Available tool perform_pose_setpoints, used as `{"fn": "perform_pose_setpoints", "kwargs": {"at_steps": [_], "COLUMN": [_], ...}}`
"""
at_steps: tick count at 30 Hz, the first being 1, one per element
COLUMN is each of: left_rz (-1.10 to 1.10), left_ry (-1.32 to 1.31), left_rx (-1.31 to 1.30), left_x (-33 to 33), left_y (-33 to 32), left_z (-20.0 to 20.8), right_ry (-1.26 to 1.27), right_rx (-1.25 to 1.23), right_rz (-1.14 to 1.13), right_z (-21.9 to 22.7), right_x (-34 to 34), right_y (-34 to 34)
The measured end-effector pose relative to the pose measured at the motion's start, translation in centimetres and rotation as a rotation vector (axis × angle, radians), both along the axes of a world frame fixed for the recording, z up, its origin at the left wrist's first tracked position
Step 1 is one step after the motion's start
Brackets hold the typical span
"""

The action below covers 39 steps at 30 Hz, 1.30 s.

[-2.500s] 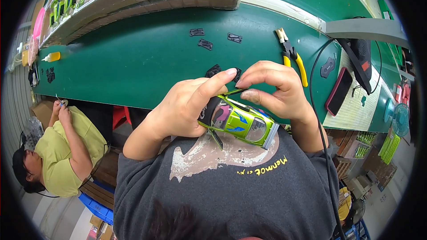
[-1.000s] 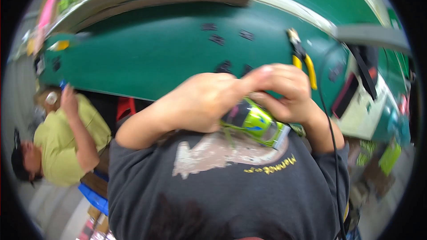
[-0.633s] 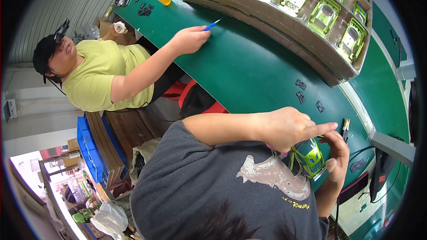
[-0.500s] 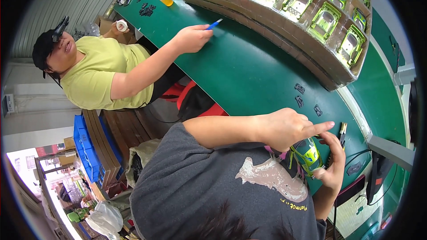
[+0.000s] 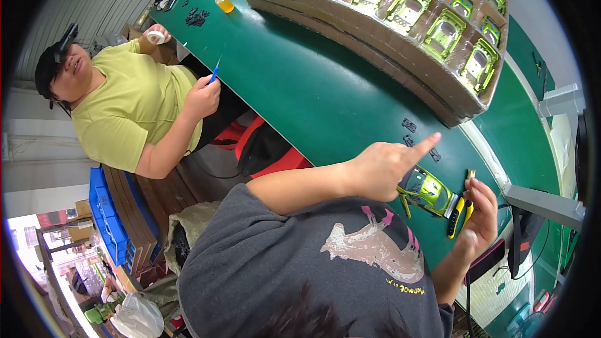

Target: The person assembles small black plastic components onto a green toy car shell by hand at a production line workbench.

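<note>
My left hand [image 5: 383, 168] points its index finger out to the right, its other fingers curled at the left end of a bright green toy car body [image 5: 431, 193] with dark windows. The curled fingers appear to grip the car; part of that grip is hidden. My right hand [image 5: 477, 222] is beside the car's other end, its fingers bent and apart, with nothing seen in them. Between car and right hand are pliers [image 5: 460, 216] with yellow and black handles, partly covered by the fingers. Small black parts [image 5: 410, 126] lie beyond my left hand.
A large cardboard tray [image 5: 375, 56] with several green car bodies stands at the back of the green table [image 5: 300, 100]. On the left, a co-worker [image 5: 134, 94] holds a blue-handled tool [image 5: 214, 74] and a white ring [image 5: 155, 37]. A yellow bottle [image 5: 223, 2] stands far left.
My hands have moved apart, and the car now shows by my left hand. The pliers are more exposed. The co-worker's tool hand has drawn back to the left.
</note>
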<state>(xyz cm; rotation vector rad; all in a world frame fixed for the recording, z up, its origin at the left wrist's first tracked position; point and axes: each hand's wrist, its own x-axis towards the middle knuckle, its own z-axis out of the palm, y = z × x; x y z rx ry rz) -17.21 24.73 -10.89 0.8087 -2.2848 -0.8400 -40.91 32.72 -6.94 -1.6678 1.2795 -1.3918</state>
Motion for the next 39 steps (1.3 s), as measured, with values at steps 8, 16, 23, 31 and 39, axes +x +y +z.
{"fn": "perform_pose_setpoints", "kwargs": {"at_steps": [8,16,23,31,39], "left_rz": [0.041,-0.005,-0.017,-0.009,0.004], "left_ry": [0.053,0.043,0.055,0.05,0.085], "left_rx": [0.094,0.118,0.129,0.148,0.086], "left_x": [1.5,0.8,0.7,0.6,0.6], "left_y": [0.9,0.9,0.8,1.0,1.0], "left_z": [-1.6,-1.1,-1.1,-1.2,-0.9], "right_ry": [-0.614,-0.768,-0.829,-0.882,-0.881], "right_rx": [-0.394,-0.627,-0.594,-0.55,-0.447], "right_rz": [1.007,0.911,0.899,0.835,0.868], "right_z": [9.2,14.2,14.6,14.6,14.3], "right_x": [2.7,4.8,4.9,4.8,5.3], "right_y": [-3.4,-2.3,-2.2,-1.4,-1.2]}}
